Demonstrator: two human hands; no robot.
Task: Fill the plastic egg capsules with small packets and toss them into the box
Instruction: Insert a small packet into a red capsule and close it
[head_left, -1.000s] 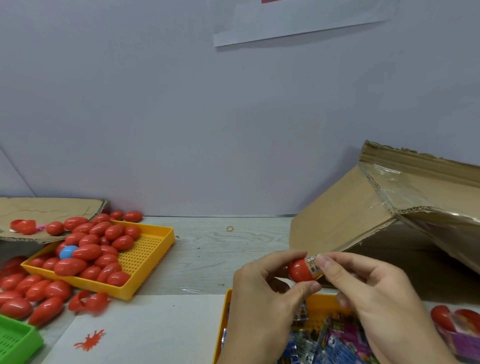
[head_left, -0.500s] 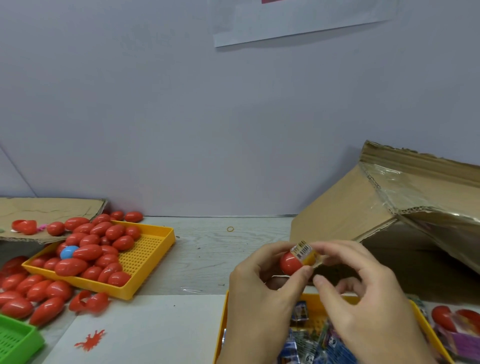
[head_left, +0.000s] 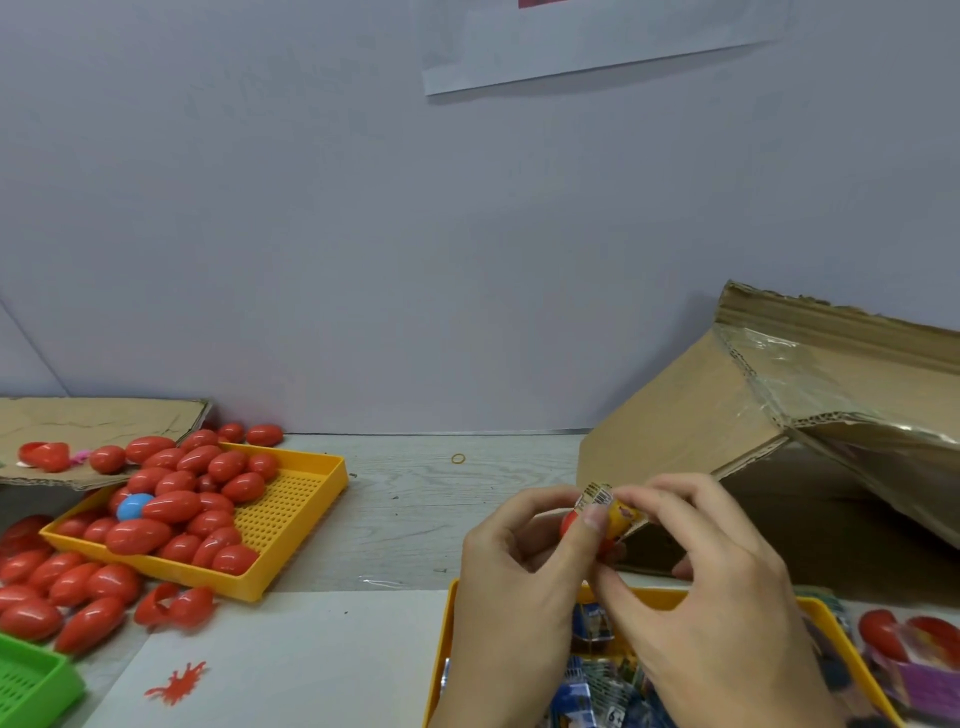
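holding a red egg capsule in the left hand, thumb and fingertips curled round it, above the near yellow tray of packets. pinching a small yellow packet with the right hand, barcoded end sticking up and out of the capsule's open mouth, packet lying crosswise, pointing up and to the right. pressing both hands close together, fingertips meeting right at the capsule.

probably working the packet down into the shell, not yet seated; hard to tell whether the other half of the capsule is hidden in a palm.

lying just behind and to the right of the hands: the cardboard box, tipped on the desk with its dark opening facing the near right. sitting nearer the right hand than the left, so likely needing only a short toss rightward and away once closed.

resting well apart on the far left: the yellow tray of red eggs.
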